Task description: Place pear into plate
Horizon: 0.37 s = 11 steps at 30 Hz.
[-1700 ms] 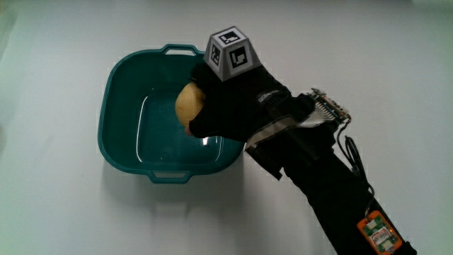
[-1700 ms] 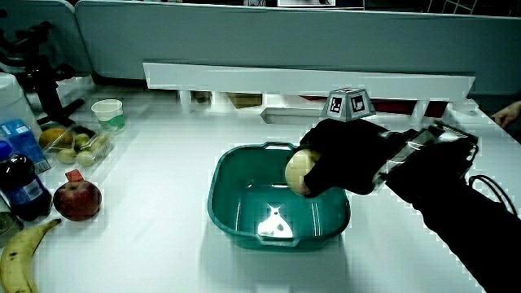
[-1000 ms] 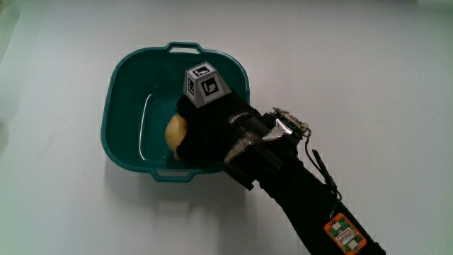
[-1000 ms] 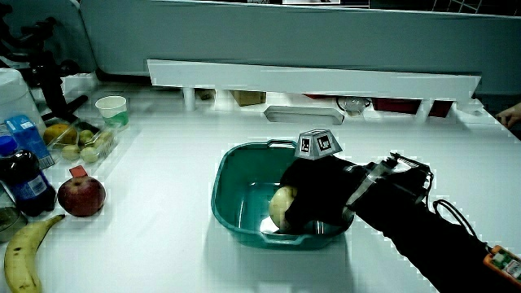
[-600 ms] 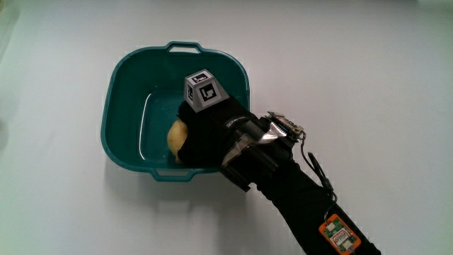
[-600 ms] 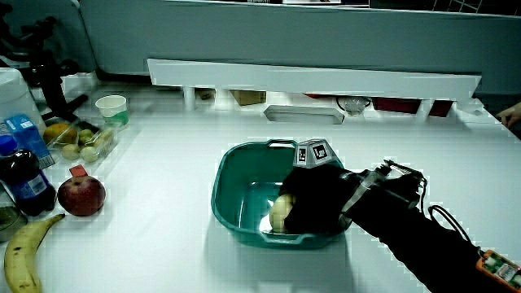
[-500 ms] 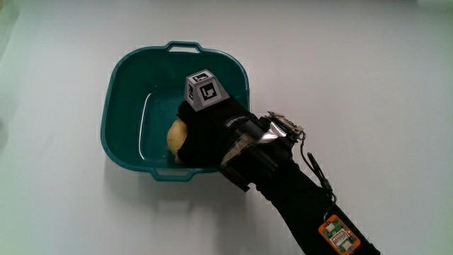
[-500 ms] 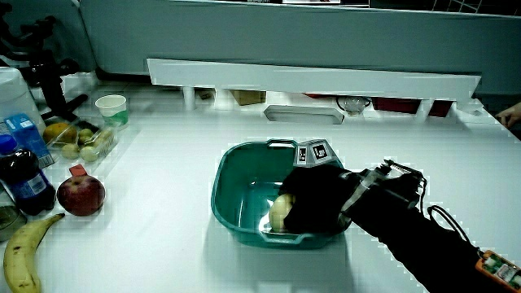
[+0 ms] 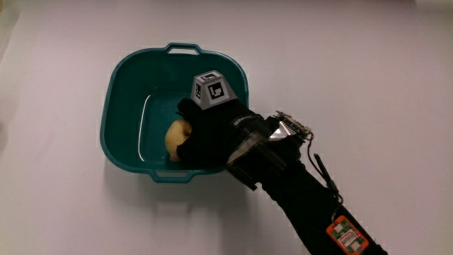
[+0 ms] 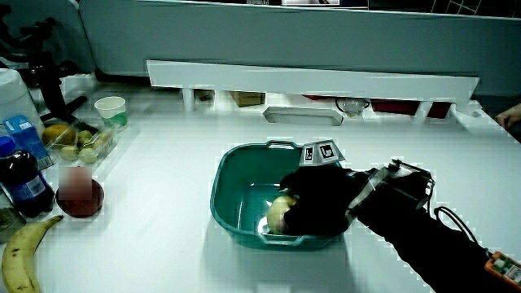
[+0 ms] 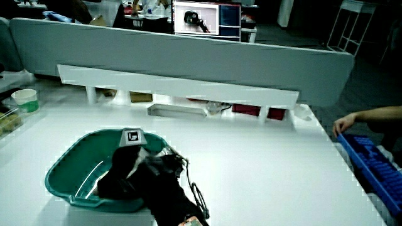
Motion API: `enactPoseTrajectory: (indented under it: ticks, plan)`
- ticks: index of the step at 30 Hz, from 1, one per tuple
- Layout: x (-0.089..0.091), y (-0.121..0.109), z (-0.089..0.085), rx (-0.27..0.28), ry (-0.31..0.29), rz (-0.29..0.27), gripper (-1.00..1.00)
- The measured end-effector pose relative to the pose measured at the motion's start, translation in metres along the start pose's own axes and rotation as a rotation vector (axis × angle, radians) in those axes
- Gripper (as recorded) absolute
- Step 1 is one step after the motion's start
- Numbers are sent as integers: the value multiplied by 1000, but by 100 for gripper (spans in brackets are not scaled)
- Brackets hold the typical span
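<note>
A yellow pear (image 9: 175,134) lies on the floor of the teal basin (image 9: 120,78), close to the wall nearest the person. The gloved hand (image 9: 209,131) is down inside the basin beside the pear, its forearm crossing the rim. Its fingers are spread apart on either side of the pear and no longer press on it. In a side view the pear (image 10: 279,216) shows just ahead of the hand (image 10: 317,199) inside the basin (image 10: 224,175). In a side view the hand (image 11: 125,172) hides the pear inside the basin (image 11: 63,169).
At the table's edge, away from the basin, lie a banana (image 10: 16,260), an apple (image 10: 80,195), a dark bottle (image 10: 20,183), a tray of small fruit (image 10: 77,142) and a paper cup (image 10: 110,110). A blue crate (image 11: 370,166) stands off the table's end.
The hand lowered the pear into the basin and set it on the floor. In the last half second it drew back a little and its fingers loosened; the pear stayed put.
</note>
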State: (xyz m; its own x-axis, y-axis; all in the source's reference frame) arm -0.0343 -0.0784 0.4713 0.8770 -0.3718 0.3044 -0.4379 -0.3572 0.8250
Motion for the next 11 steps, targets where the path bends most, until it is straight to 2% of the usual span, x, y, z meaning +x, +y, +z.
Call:
enactPoseTrajectory:
  ticks: [1, 3, 4, 5, 6, 7, 8, 9, 10, 11]
  plan:
    - [3, -2, 2, 9, 7, -13, -52]
    - [7, -10, 7, 20, 34, 41, -61]
    - [10, -15, 9, -3, 52, 62, -65]
    - [13, -20, 11, 5, 50, 58, -70]
    - [16, -24, 13, -19, 42, 71, -74]
    - [18, -32, 16, 14, 68, 100, -78]
    - [22, -38, 20, 62, 57, 68, -83]
    - [25, -42, 21, 33, 45, 49, -87]
    - [29, -46, 22, 10, 68, 91, -91]
    - [33, -53, 25, 77, 68, 54, -96]
